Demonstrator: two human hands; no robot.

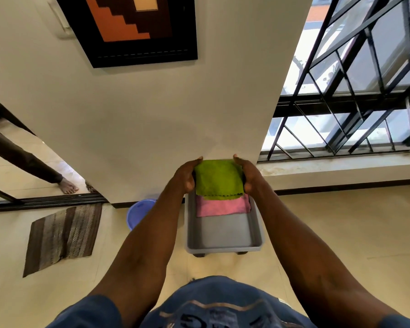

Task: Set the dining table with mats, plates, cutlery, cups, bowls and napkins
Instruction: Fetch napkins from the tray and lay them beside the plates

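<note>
A folded green napkin is held up in front of me, above a grey plastic tray on the floor. My left hand grips its left edge and my right hand grips its right edge, fingers curled round the cloth. A folded pink napkin lies in the far end of the tray, partly hidden by the green one. The near part of the tray holds nothing.
A blue plastic basin stands left of the tray by the wall. A striped brown floor mat lies at the left. Another person's leg and bare foot show in the doorway. A barred window is at the right.
</note>
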